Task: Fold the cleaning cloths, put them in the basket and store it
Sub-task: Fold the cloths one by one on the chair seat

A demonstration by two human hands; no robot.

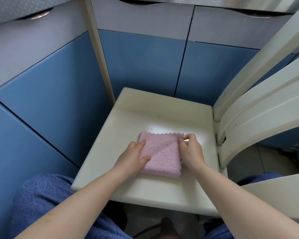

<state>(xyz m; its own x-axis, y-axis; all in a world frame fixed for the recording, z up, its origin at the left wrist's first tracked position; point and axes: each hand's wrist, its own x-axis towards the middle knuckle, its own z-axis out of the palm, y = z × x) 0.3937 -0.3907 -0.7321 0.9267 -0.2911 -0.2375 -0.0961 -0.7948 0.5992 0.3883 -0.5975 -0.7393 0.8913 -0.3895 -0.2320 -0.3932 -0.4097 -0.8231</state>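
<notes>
Fingers (188, 138) of right hand (191, 147) pinch far-right corner of the folded pink quilted cloth (160, 155); left hand (135, 156) lies flat, pressing its left edge. Cloth sits mid-seat on the cream wooden chair (162, 114), between both hands, long axis toward the person.

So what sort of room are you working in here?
Probably a home kitchen: blue cabinet doors with grey drawers above, and a cream chair serving as the surface under the pink cloth.

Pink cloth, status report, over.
Left hand flat on pink cloth. Right hand pinching its far right corner. Cloth folded on chair seat. No basket visible.
</notes>
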